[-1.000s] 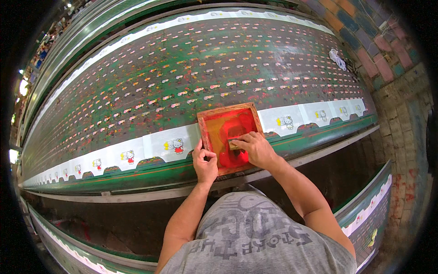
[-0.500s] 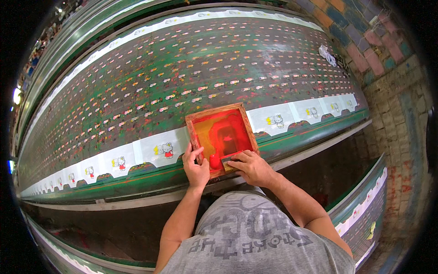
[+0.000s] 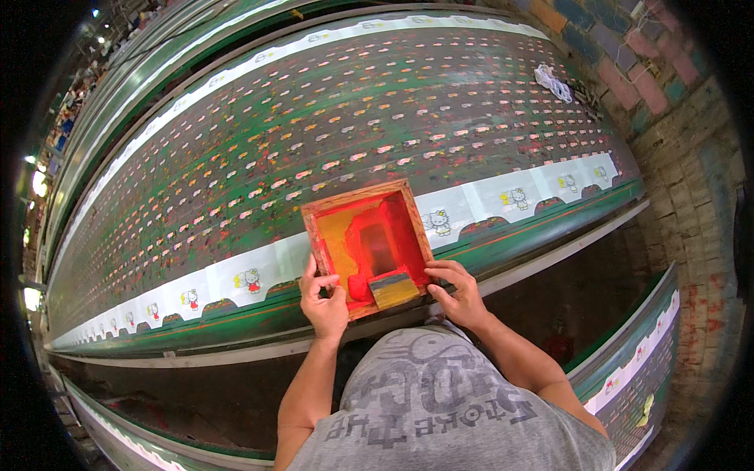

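Note:
My left hand (image 3: 320, 302) grips the left side of a wooden screen frame (image 3: 349, 196), with its fingers curled at the edge. My right hand (image 3: 455, 290) holds the lower right side of the same frame. Red ink (image 3: 393, 243) coats much of the mesh inside, around a darker patch and beside a yellowish area. A squeegee (image 3: 393, 292) with a yellowish handle rests inside against the near edge. The frame lies tilted over a white strip of cut pieces (image 3: 471, 200) printed with cartoon cats; those to the left show red clothing, those to the right mostly do not.
The long green print table (image 3: 314, 118) is speckled with paint and rows of small marks. A white cloth bundle (image 3: 552, 82) lies at its far right. Other tables (image 3: 660, 330) stand behind me and beyond. A brick floor (image 3: 691, 204) runs along the right.
My right hand has let go of the squeegee, which now rests at the near edge, and has moved onto the frame's right side. The frame has shifted left along the strip.

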Demonstrator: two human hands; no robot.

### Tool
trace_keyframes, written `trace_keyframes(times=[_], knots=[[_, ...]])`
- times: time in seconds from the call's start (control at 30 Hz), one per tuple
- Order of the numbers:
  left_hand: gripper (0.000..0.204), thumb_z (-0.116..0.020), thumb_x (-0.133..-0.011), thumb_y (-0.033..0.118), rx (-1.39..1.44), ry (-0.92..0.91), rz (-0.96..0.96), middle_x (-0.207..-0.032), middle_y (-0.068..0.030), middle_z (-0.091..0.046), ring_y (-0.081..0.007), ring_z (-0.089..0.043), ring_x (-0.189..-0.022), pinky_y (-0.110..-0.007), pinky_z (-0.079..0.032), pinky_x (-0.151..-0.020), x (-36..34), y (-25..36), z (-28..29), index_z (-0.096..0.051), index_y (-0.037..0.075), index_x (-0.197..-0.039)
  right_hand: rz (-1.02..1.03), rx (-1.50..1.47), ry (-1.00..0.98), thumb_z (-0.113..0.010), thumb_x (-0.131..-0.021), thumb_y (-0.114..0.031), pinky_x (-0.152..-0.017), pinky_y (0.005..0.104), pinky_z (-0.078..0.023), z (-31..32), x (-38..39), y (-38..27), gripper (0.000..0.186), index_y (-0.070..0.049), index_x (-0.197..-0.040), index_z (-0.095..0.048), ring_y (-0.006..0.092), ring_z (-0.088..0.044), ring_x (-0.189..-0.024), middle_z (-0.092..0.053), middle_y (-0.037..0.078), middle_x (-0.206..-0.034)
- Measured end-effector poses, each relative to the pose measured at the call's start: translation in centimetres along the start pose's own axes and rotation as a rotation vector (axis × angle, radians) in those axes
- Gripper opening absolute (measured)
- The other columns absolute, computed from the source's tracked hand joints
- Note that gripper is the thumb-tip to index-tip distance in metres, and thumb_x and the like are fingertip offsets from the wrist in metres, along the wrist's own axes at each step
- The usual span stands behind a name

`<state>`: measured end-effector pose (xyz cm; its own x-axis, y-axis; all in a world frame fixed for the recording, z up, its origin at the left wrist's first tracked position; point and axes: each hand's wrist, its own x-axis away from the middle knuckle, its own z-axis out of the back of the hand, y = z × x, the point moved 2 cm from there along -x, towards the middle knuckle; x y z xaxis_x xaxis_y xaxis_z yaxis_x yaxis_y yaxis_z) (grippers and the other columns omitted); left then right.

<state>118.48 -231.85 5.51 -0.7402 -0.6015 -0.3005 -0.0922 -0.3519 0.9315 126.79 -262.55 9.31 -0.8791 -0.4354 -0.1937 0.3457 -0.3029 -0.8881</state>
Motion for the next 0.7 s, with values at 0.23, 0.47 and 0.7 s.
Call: trace_keyframes(times=[0.23, 0.47, 0.7], knots=[[0.022, -0.072, -0.084, -0.015, 0.067, -0.024, 0.084, -0.172, -0.0253, -0.056, -0.0336, -0.055, -0.157, -0.042, -0.048, -0.122, 2.5, 0.4, -11.1, -0.077, 0.003, -0.096, 0.018, 0.017, 0.041, -0.082, -0.097, -0.007, -0.120, 0.0490, -0.050, 9.4, 0.9, 4.9, 0.036, -0.001, -0.133, -0.079, 0.0369, -0.067, -0.139, -0.075, 0.019, -0.143], [0.017, -0.074, -0.082, -0.015, 0.213, 0.003, 0.265, -0.173, -0.0258, -0.055, -0.0130, -0.070, -0.123, -0.028, -0.054, -0.094, 3.8, 0.6, -14.9, -0.074, 0.002, -0.089, 0.033, -0.075, -0.042, -0.085, -0.095, -0.006, -0.120, 0.0498, -0.052, 14.9, 0.8, 7.6, 0.039, -0.002, -0.133, -0.079, 0.0380, -0.067, -0.139, -0.075, 0.019, -0.143], [0.018, -0.075, -0.079, -0.015, 0.247, 0.022, 0.330, -0.175, -0.0281, -0.052, -0.0135, -0.070, -0.125, -0.029, -0.054, -0.097, 3.6, 0.4, -14.9, -0.071, 0.002, -0.084, 0.101, -0.097, -0.108, -0.084, -0.097, -0.005, -0.119, 0.0496, -0.053, 16.4, 0.2, 8.1, 0.037, -0.003, -0.133, -0.078, 0.0386, -0.068, -0.137, -0.075, 0.019, -0.142]])
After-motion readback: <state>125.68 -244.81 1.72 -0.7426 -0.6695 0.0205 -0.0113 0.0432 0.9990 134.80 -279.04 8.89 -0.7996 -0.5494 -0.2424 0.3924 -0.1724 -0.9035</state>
